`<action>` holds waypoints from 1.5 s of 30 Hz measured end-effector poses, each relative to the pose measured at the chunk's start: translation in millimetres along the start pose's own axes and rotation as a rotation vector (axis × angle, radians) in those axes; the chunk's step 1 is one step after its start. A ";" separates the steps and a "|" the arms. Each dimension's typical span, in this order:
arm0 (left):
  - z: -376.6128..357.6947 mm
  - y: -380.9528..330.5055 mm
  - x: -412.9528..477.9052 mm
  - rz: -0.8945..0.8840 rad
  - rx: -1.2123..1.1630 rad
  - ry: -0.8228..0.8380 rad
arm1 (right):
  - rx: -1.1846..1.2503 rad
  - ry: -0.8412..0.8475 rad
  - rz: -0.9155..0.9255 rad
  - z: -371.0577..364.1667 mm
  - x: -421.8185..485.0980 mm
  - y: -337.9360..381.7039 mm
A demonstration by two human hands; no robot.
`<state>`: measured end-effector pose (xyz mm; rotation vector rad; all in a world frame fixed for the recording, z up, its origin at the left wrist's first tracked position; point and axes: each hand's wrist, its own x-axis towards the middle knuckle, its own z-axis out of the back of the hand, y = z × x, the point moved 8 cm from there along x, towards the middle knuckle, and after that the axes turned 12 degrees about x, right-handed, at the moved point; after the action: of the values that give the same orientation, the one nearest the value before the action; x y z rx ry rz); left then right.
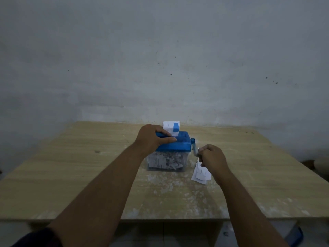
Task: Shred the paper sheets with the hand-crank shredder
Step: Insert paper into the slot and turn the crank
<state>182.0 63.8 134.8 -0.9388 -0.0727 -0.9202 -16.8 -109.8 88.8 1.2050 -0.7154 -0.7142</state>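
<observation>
I see the left hand [153, 138] clamped over the blue top of the shredder [179, 145], which sits mid-table [71, 175]; a paper sheet [171, 128] stands upright in its slot, touching the fingers; shreds fill the clear bin [165, 162]; the right hand [212, 157] grips the crank [195, 148]; loose sheets [200, 173] lie beneath it.
</observation>
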 end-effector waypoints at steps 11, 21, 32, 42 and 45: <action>-0.3 -2.9 2.8 -0.029 0.026 0.043 | 0.245 0.050 0.041 4.5 12.6 55.4; 0.3 -3.5 1.0 -0.114 0.010 -0.004 | 0.184 0.077 -0.061 -31.0 88.0 42.4; -3.1 -1.1 1.3 -0.077 0.001 0.007 | -0.046 0.093 -0.279 -34.4 26.9 -53.0; -1.3 -5.5 0.1 -0.072 0.034 0.028 | 0.170 -0.028 0.056 -4.4 8.7 65.0; -1.3 -2.9 0.4 -0.068 0.031 0.018 | 0.140 0.032 0.087 -14.9 22.7 80.9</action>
<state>179.8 61.9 136.1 -0.9034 -0.1042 -0.9870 17.0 -103.1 166.9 1.3019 -0.7969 -0.5795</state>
